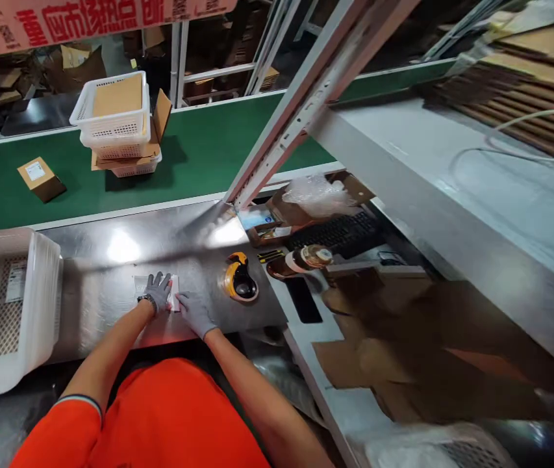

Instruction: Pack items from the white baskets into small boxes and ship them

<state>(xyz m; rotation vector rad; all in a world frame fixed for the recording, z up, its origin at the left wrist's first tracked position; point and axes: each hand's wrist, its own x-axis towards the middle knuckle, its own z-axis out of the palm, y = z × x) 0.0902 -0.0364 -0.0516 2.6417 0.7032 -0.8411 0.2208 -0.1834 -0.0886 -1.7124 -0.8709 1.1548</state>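
lower left, packet (pixel 175 292) laid flat; our left hand (pixel 158 292) spread over it, right hand (pixel 197 313) touching, grip unclear; handling seems unfinished

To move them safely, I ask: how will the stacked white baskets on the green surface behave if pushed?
The baskets look perforated, so probably light yet fairly stiff. Cardboard juts from between them, so they might shift or tip.

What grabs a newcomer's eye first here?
The bright orange-red shirt at bottom center stands out. Just above it, the gray-gloved left hand and right hand touch a small white packet on the steel table. Beyond, white baskets stand stacked on the green conveyor belt.
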